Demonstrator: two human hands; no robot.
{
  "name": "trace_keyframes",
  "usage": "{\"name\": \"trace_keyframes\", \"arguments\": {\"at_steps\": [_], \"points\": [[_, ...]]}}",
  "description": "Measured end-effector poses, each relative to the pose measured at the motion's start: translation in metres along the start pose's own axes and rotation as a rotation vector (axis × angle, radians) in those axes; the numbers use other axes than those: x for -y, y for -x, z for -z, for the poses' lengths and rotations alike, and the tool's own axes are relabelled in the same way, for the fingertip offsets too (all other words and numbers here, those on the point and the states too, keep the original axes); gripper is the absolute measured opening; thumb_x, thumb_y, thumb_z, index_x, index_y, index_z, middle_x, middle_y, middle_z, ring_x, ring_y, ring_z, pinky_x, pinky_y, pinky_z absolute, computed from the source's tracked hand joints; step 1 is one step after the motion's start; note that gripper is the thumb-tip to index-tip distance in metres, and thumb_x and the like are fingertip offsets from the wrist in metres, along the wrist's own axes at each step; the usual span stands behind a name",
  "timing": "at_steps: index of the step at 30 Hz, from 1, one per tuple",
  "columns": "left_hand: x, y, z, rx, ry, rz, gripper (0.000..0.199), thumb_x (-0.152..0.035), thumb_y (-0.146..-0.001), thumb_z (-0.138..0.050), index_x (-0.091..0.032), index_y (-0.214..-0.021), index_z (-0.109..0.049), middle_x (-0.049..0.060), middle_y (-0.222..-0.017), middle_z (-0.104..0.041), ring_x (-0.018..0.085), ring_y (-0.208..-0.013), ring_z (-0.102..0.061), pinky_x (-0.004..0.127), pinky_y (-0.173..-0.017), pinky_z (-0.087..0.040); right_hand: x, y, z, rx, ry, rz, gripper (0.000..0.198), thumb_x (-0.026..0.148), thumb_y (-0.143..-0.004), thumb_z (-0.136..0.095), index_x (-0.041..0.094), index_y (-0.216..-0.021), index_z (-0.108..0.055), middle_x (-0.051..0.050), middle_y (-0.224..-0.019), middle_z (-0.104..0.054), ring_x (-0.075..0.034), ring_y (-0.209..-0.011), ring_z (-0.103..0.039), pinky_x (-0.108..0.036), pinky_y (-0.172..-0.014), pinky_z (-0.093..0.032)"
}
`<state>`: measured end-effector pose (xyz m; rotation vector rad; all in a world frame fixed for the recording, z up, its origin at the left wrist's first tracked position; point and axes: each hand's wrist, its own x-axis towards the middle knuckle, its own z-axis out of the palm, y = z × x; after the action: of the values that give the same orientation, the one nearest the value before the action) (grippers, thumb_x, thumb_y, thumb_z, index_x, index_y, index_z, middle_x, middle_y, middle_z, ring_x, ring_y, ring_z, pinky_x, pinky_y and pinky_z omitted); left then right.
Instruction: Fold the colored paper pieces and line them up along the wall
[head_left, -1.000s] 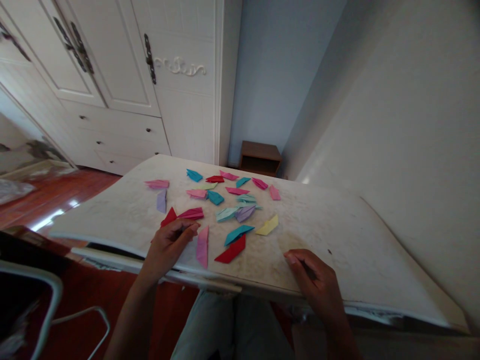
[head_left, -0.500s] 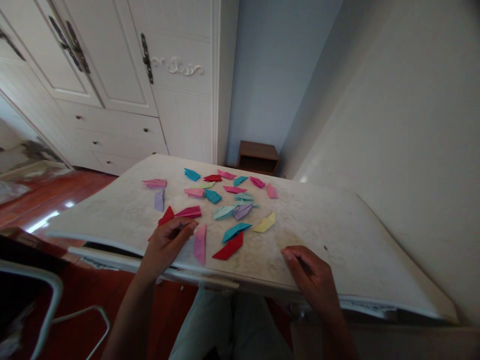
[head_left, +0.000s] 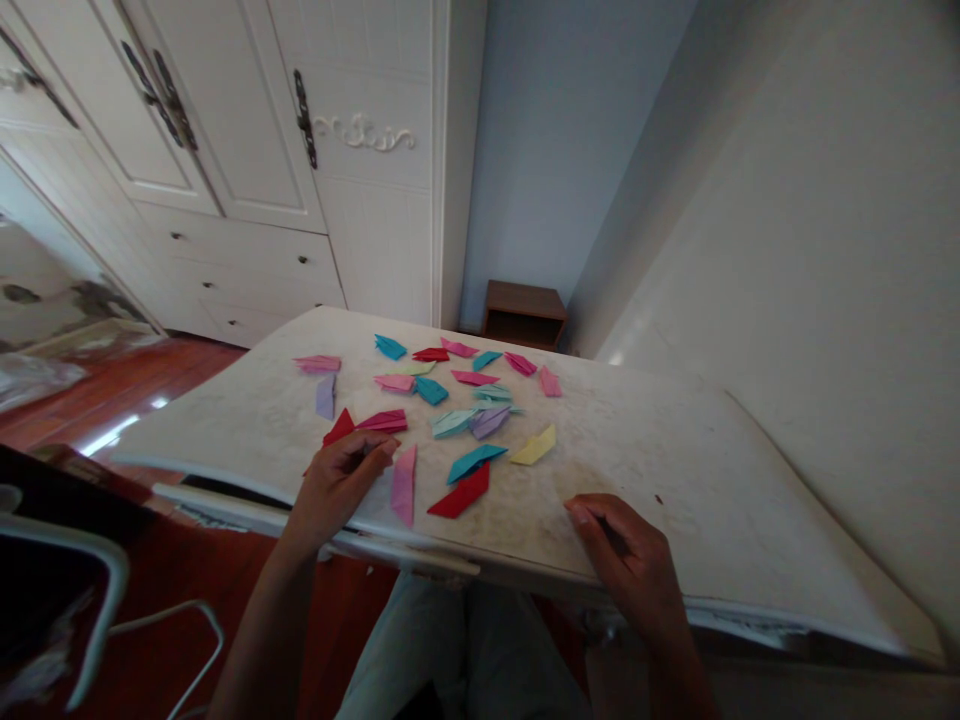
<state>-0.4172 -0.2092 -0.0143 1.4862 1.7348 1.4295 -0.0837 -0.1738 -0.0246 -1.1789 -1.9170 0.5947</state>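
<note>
Folded paper pieces in several colours lie spread over the white table. My left hand (head_left: 346,478) rests at the table's front left, thumb and fingers together, with nothing visible in them. It partly covers a red folded paper (head_left: 340,428). Close by are a magenta folded paper (head_left: 384,421) and a pink one (head_left: 403,486). My right hand (head_left: 626,545) is at the front edge, thumb against fingertips, also with nothing showing between them. Left of it lie a yellow folded paper (head_left: 534,446), a blue one (head_left: 477,462) and a red one (head_left: 460,493), the last two touching.
The white table (head_left: 675,470) has a worn, stained top and a damaged front edge. Behind it are a white wardrobe (head_left: 375,220) and a small brown cabinet (head_left: 525,300). A wall (head_left: 825,250) runs along the right. A white metal frame (head_left: 109,560) stands at lower left.
The view has shifted slightly, so the scene sits a little further right. Both hands keep the same pose, and the paper pieces lie as before.
</note>
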Motion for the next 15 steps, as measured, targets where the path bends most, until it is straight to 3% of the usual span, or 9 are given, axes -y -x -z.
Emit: {"name": "trace_keyframes", "arguments": {"at_steps": [8,15], "points": [[-0.002,0.0,-0.002,0.034,0.043,-0.007,0.029,-0.045,-0.078,-0.067,-0.017,-0.087,-0.071,0.006,-0.077,-0.07,0.02,-0.069,-0.063,0.029,-0.061,-0.051,-0.003,0.001,0.0,0.012,-0.007,0.018,0.024,0.039,-0.091,-0.055,0.022,-0.087,-0.071,-0.007,-0.092,-0.073,-0.022,-0.085,-0.067,-0.032,-0.077,-0.054],[-0.004,0.01,0.001,0.192,0.054,-0.132,0.025,-0.036,-0.076,-0.072,-0.017,-0.093,-0.069,0.008,-0.088,-0.068,0.02,-0.083,-0.063,0.03,-0.074,-0.052,-0.004,0.002,0.001,0.023,-0.012,0.024,0.024,0.04,-0.092,-0.054,0.022,-0.089,-0.071,-0.007,-0.093,-0.072,-0.022,-0.087,-0.067,-0.032,-0.078,-0.053]]}}
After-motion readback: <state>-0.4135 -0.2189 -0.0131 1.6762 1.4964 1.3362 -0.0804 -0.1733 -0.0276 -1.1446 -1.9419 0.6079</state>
